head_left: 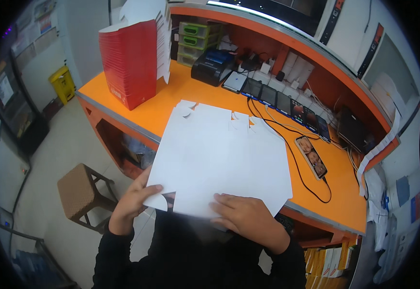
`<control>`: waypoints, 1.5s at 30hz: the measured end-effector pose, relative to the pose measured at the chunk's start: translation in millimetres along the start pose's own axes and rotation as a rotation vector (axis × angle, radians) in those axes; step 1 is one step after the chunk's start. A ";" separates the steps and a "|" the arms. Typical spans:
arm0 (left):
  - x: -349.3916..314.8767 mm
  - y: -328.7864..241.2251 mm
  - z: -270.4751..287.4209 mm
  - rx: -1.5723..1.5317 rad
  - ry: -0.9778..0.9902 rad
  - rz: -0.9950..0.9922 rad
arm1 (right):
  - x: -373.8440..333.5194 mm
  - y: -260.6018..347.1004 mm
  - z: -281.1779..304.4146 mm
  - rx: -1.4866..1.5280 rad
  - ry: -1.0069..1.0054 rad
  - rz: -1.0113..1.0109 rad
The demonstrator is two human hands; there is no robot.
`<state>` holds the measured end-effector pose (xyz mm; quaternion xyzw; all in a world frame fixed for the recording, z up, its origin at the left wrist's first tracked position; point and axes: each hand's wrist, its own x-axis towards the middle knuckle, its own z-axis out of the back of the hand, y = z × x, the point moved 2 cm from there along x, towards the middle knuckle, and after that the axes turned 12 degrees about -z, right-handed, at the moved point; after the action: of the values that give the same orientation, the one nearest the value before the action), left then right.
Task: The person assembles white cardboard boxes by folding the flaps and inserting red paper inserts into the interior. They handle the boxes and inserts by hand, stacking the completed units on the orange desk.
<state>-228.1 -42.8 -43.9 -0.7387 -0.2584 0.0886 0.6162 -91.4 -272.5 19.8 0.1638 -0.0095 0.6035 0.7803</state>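
Note:
A flat white cardboard box blank (219, 159), with cut flaps and slots along its far edge, lies partly on the orange table and reaches over the near edge toward me. My left hand (135, 197) grips its near left corner, thumb on top and the other fingers underneath, beside a cut-out slot and a rounded flap. Fingers outstretched, my right hand (248, 219) lies on the near edge of the blank, right of the middle. The thumb of that hand is close to the cardboard's rim.
A tall stack of nested red cartons (130, 65) stands at the table's far left. Behind are a black printer (213, 66), green drawers (193, 41) and a row of phones (283, 102). A charging phone (311, 156) lies right of the blank. A brown stool (82, 188) stands on the left.

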 end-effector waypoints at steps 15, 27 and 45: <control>34.2 -38.8 18.4 -0.220 -0.027 -0.787 | 106.5 32.8 191.1 -0.254 -0.651 0.381; 78.4 -84.8 4.8 0.186 -0.304 -0.742 | 10.3 -118.8 118.8 0.786 -0.873 -0.162; 137.4 30.5 -109.0 1.140 1.090 -0.703 | 16.4 -175.9 48.7 -0.504 0.140 -0.764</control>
<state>-54.0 -72.9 -22.8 -0.1331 -0.0563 -0.3579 0.9225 88.1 -308.4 26.4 -0.0803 -0.0420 0.2614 0.9610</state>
